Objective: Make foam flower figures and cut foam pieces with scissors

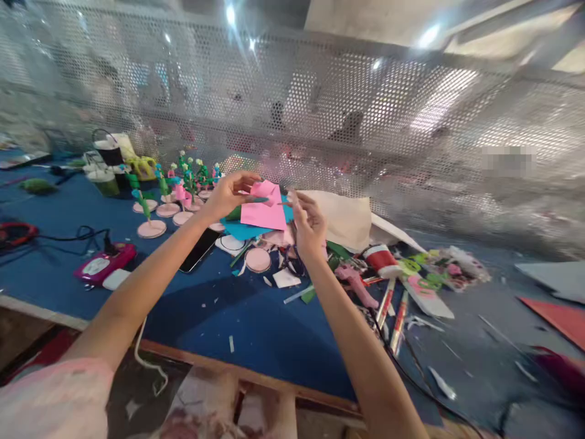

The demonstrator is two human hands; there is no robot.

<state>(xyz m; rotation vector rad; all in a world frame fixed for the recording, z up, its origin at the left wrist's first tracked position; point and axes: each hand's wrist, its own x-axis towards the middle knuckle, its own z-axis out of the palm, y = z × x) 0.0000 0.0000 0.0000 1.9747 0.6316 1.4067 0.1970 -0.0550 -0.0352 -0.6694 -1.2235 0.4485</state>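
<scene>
My left hand (pixel 235 194) is held above the table, its fingers curled at the upper left edge of a pink sheet (pixel 262 216), apparently gripping it. A small dark teal patch shows by its thumb; I cannot make out what it is. To the right of the sheet, my right hand (pixel 311 222) has thumb and fingers pinched together. Something small and pale may be between these fingertips, but it is blurred. Beneath the pink sheet lies a blue sheet (pixel 244 230), partly hidden by it.
Small craft flowers on round pale bases (pixel 152 228) stand at the left, near a magenta glue-gun-like device (pixel 105 263). A phone (pixel 200 250) lies under my left forearm. Scraps, a red ribbon spool (pixel 382 261) and a pink glue gun (pixel 357 285) lie right. Behind rises a perforated metal screen (pixel 256 91).
</scene>
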